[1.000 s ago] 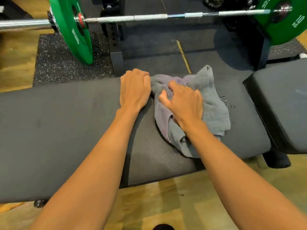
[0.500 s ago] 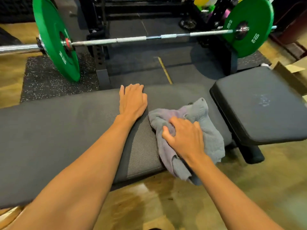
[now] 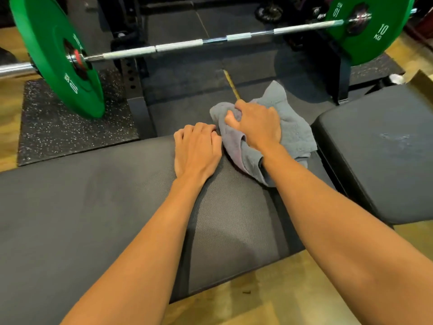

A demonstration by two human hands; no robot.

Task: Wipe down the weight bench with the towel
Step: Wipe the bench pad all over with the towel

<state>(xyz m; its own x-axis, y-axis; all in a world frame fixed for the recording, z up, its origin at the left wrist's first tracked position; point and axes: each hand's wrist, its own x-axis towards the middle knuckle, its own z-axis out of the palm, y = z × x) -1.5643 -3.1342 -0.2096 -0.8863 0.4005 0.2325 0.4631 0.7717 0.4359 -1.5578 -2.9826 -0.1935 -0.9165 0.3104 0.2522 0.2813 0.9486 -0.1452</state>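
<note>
The long black pad of the weight bench (image 3: 82, 207) runs across the view, with a textured mesh panel in its middle. Right of it sits the separate black seat pad (image 3: 379, 156), which has a faint smear on top. A crumpled grey towel (image 3: 295, 132) lies on the far edge of the long pad, near the gap between the two pads. My right hand (image 3: 257, 125) presses down on the towel and bunches it under the fingers. My left hand (image 3: 196, 148) rests on the pad just left of the towel, its fingers curled over the far edge.
A barbell (image 3: 178, 44) with green 10 kg plates (image 3: 56, 57) rests on a black rack behind the bench. Black rubber mats cover the floor there. Wooden floor shows in front of the bench and at the far left.
My right hand has pushed the towel from the near side of the pad up to its far edge. My left hand has curled its fingers over the far edge.
</note>
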